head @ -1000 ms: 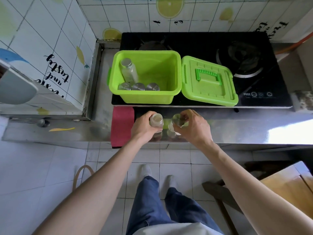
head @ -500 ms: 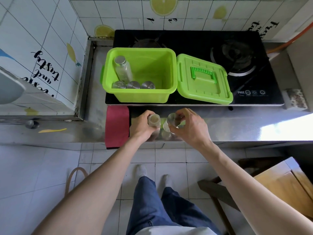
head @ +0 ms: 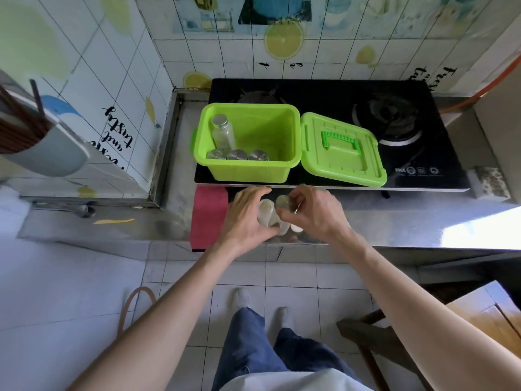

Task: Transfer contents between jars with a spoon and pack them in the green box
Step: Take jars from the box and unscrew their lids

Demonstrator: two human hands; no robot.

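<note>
Two small glass jars stand side by side on the steel counter's front part. My left hand grips the left jar, which holds pale contents. My right hand holds the right jar by its top; a thin spoon handle seems to show between its fingers, but I cannot tell for sure. The green box sits open on the stove behind them, with several lidded jars along its left and front sides. Its green lid lies beside it to the right.
A red cloth hangs over the counter edge left of my hands. The black gas stove fills the back of the counter. A sponge lies at the right. A wooden chair stands low right.
The camera has tilted up and closer. My hands have drawn the two jars together and slightly toward the counter's front edge; the right hand now covers more of its jar.
</note>
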